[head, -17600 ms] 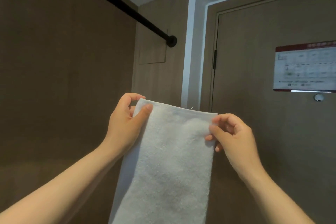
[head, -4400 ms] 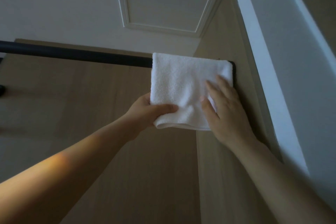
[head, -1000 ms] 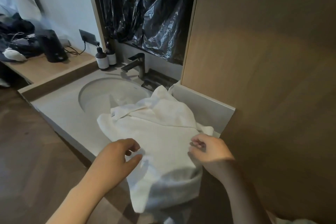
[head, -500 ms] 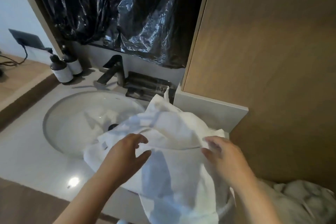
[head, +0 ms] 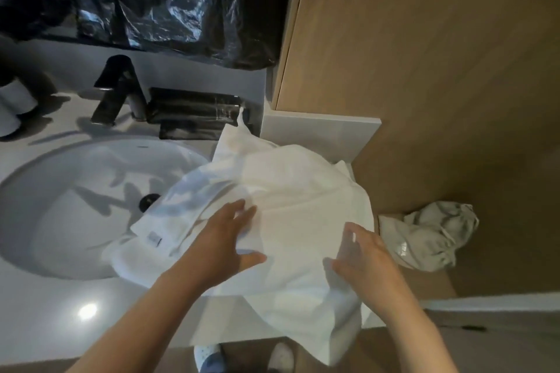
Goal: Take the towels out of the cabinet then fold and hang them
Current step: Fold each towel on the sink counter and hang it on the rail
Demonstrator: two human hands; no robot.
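A large white towel lies crumpled on the right end of the vanity counter, partly over the sink basin and hanging off the front edge. My left hand rests flat on the towel's middle with fingers spread. My right hand hovers over the towel's right side, fingers apart and blurred by motion; neither hand grips the cloth. A small label shows on the towel's left edge.
A dark faucet stands behind the basin beside rolled black items. Black plastic sheeting covers the mirror. A wood panel wall rises at right. A crumpled grey cloth lies low beside the counter. My feet show below.
The view has closed in and tipped down over the towel. Both hands have opened and spread across the cloth; the left hand has slid further onto its middle.
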